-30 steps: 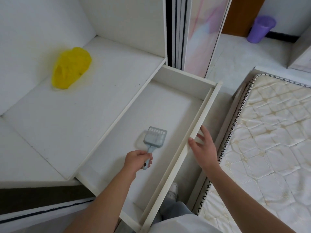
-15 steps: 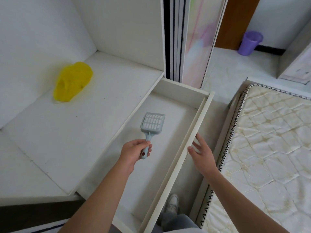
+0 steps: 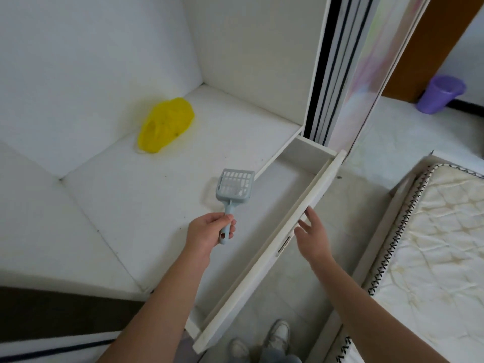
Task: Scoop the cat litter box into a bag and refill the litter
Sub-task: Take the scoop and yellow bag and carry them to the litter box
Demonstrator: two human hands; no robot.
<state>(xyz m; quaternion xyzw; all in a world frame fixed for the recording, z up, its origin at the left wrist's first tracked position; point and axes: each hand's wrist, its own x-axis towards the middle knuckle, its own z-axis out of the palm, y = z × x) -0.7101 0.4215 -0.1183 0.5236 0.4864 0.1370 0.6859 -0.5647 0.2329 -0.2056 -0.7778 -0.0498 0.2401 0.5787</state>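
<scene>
Head view: left hand [image 3: 207, 235] gripped scoop [image 3: 234, 191] by the handle, head up, above the white shelf [image 3: 125, 205] near its drawer-side edge. Right hand [image 3: 313, 237] spread wide, fingers at the open drawer [image 3: 264, 260] front. Yellow bag [image 3: 165, 125] lay toward the shelf's back corner. Mattress [image 3: 429, 244] right, purple bin [image 3: 441, 94] far right.

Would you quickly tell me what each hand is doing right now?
Left hand: closed on the litter scoop handle.
Right hand: open, holding nothing, fingers by the drawer front.
</scene>
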